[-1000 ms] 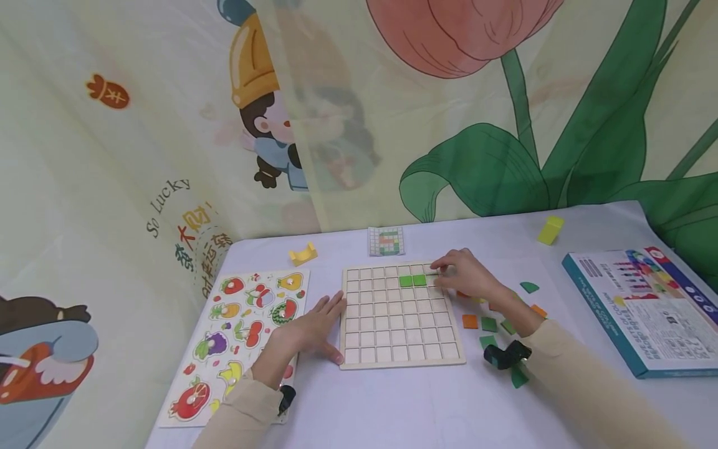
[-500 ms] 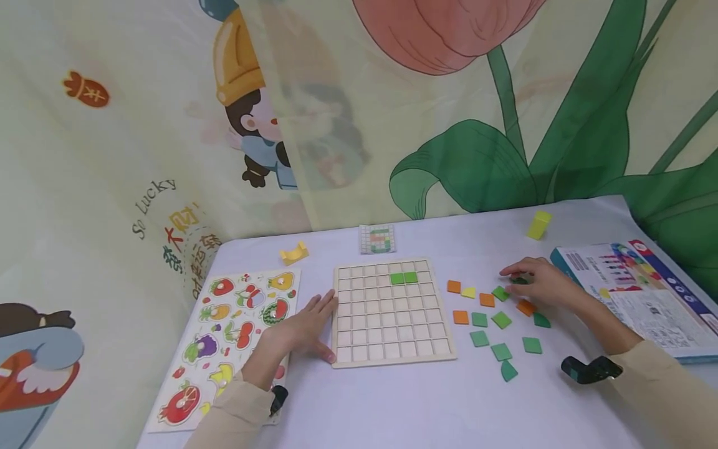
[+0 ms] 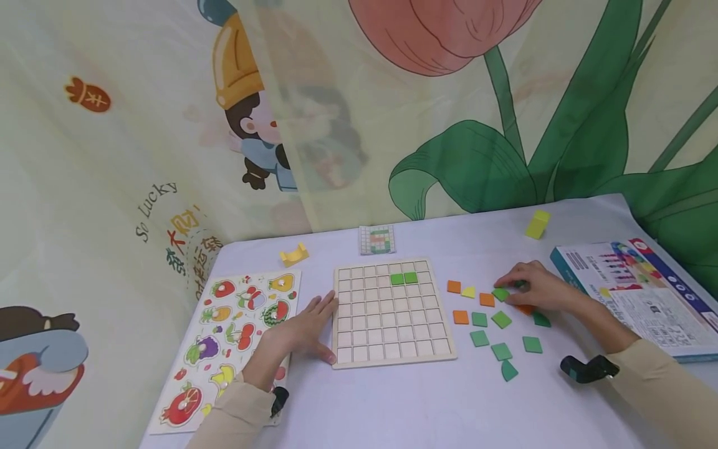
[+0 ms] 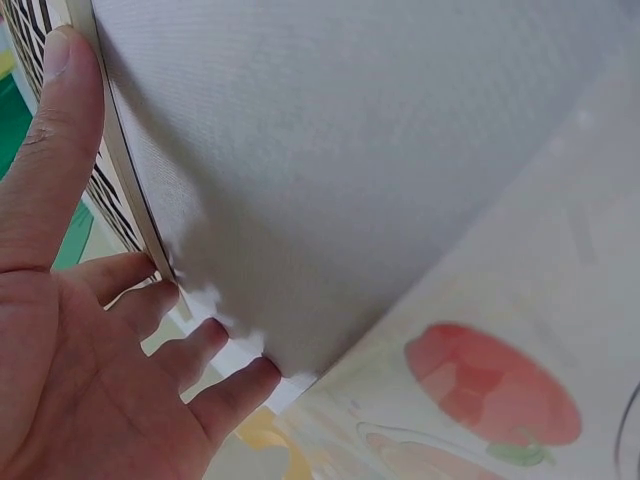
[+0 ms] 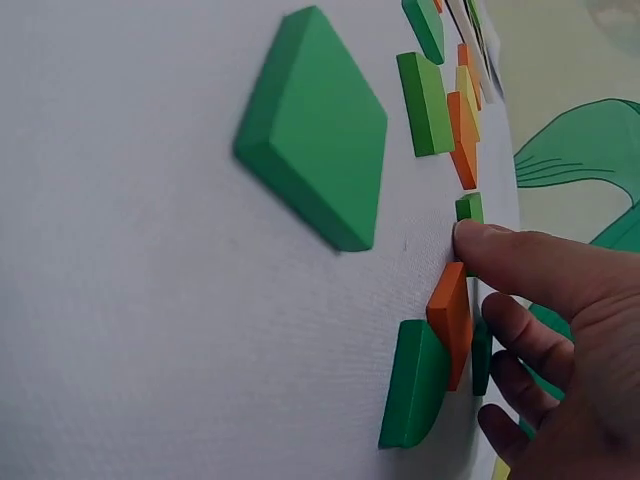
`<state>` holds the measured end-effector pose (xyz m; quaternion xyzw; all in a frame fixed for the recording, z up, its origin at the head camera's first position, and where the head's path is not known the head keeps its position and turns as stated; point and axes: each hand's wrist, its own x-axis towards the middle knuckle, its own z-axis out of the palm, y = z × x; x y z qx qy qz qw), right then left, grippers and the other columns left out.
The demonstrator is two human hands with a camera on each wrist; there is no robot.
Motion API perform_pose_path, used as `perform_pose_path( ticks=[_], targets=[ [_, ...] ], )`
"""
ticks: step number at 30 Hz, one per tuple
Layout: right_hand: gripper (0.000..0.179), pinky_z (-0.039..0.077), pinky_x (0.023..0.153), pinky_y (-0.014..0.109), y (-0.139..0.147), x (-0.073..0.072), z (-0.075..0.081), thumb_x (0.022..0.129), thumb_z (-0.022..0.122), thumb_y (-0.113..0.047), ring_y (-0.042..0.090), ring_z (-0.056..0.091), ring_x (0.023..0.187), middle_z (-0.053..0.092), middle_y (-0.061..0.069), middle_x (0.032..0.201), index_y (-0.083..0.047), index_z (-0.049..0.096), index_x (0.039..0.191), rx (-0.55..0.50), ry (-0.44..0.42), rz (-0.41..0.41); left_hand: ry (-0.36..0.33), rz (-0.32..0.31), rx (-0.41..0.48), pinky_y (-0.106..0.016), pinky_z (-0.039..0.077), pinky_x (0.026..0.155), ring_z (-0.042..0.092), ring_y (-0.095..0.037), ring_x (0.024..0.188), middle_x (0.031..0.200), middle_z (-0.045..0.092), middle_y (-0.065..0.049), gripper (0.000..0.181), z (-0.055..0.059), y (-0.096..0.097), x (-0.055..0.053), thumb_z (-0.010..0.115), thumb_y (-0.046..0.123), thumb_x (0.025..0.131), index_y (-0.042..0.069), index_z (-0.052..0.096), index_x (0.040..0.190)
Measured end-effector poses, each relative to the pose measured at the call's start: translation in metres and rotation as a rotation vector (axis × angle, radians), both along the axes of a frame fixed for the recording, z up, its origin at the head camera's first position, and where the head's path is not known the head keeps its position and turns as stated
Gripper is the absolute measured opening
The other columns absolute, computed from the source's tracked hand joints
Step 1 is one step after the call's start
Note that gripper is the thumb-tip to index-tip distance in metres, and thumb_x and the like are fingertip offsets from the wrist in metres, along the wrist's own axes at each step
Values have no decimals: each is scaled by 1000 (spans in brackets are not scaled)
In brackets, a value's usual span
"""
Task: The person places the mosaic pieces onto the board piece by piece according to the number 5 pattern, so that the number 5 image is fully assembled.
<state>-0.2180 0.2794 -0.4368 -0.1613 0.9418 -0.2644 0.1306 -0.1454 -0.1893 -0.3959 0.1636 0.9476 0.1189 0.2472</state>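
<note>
A wooden grid board (image 3: 392,312) lies in mid-table, with two green square tiles (image 3: 404,278) side by side in its upper right cells. My left hand (image 3: 303,327) rests at the board's left edge, fingers spread; the left wrist view shows the thumb (image 4: 62,130) on the frame. Over the loose tiles at the right, my right hand (image 3: 541,287) pinches a light green square tile (image 3: 500,294) between thumb and index finger. Under its other fingers lie a dark green tile (image 5: 482,360) and an orange square tile (image 5: 452,318), both partly covered.
Several green, orange and yellow tiles (image 3: 502,352) lie right of the board. A small pattern card (image 3: 377,239) sits behind it. At left lies a fruit puzzle board (image 3: 224,349), a yellow arch block (image 3: 294,254) beyond. A box (image 3: 639,299) and a yellow-green block (image 3: 538,224) stand right.
My right hand has moved from the board's upper right to the loose tiles, then slightly left onto the light green tile. My left hand stays at the board's edge.
</note>
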Motion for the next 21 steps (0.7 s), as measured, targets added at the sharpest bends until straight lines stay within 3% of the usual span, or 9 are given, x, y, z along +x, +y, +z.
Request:
perform_pose_path(
  ticks=[11, 17, 21],
  targets=[
    [35, 46, 82, 40, -12, -2, 1, 84, 73, -28, 30, 42, 108, 63, 11, 112, -12, 69, 116, -6, 73, -31, 2, 5, -15, -53, 27, 117, 8, -35, 151, 165, 5, -6, 112, -1, -2, -1, 84, 37, 70, 9, 17, 156],
    [35, 46, 78, 36, -48, -10, 7, 83, 75, -27, 29, 42, 105, 62, 9, 105, -12, 70, 114, -59, 96, -56, -3, 12, -21, -54, 27, 117, 8, -34, 151, 165, 5, -5, 111, -1, -2, 0, 84, 37, 71, 10, 18, 156],
    [30, 42, 75, 32, -81, -17, 7, 83, 75, -25, 27, 43, 101, 63, 6, 99, -12, 72, 110, -89, 128, -18, -1, 16, -22, -53, 28, 117, 8, -33, 152, 165, 5, -4, 111, -2, 0, 0, 84, 38, 71, 11, 18, 156]
  ],
)
